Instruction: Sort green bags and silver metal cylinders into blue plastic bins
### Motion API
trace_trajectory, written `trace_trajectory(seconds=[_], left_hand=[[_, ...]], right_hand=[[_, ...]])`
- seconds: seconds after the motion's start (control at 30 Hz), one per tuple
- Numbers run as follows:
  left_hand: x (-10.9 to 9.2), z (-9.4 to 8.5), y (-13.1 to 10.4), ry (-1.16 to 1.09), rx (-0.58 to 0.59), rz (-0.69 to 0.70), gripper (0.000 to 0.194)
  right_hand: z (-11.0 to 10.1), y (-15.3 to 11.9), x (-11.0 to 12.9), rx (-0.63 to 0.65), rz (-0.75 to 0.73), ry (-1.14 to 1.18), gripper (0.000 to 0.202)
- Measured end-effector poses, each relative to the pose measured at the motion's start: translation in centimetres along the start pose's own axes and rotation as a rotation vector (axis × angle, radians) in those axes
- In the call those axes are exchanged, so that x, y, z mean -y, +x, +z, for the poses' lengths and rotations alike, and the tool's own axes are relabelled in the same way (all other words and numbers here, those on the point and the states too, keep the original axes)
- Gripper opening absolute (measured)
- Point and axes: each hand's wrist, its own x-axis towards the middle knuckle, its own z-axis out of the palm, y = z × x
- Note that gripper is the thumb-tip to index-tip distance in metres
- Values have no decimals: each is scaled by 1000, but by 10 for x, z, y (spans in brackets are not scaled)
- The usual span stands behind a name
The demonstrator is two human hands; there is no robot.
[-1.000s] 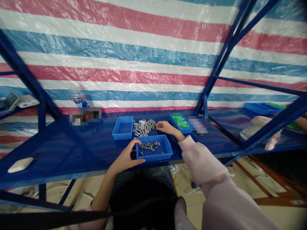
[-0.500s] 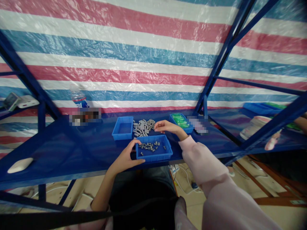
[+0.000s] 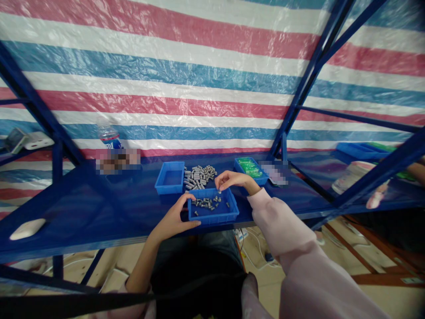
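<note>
My left hand (image 3: 175,218) grips the left end of the front blue tray (image 3: 214,219), thumb along the near side and fingers at the far left corner. Several small metal screws (image 3: 206,203) lie scattered in that tray. Over its far edge is my right hand (image 3: 229,180), fingertips pinched together around a small light metal piece (image 3: 219,191). Behind the tray, a pile of metal cylinders (image 3: 198,177) rests on the blue table (image 3: 126,208). An empty blue tray (image 3: 170,177) stands left of the pile.
A blue tray with green packets (image 3: 250,167) stands at the back right, beside a blurred flat object. A bottle (image 3: 110,136) is at the back left, a white mouse (image 3: 28,229) at the far left. Blue metal posts (image 3: 297,95) flank the table; another person's arm shows far right.
My right hand has moved slightly down and toward me, from the edge of the pile to over the tray's far edge. My left hand has stayed on the tray.
</note>
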Motion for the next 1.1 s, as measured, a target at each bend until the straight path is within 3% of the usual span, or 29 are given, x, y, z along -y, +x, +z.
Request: trace_trajectory(seconds=[0.3, 0.47, 0.6, 0.67, 0.83, 1.1], left_hand=[[-1, 0, 0, -1, -3, -6, 57], [-2, 1, 0, -8, -11, -3, 57], [-2, 1, 0, -12, -11, -8, 56], [-2, 1, 0, -7, -11, -9, 56], [-1, 1, 0, 6, -13, 18, 55], [-1, 1, 0, -4, -10, 7, 55]], right_hand=[[4, 0, 2, -115, 19, -45, 33], [-1, 10, -16, -364, -40, -152, 42], [-7, 17, -36, -616, -57, -425, 44], [-8, 17, -43, -672, -43, -559, 46], [-11, 17, -46, -615, -51, -742, 27], [-12, 17, -47, -634, -20, -753, 19]])
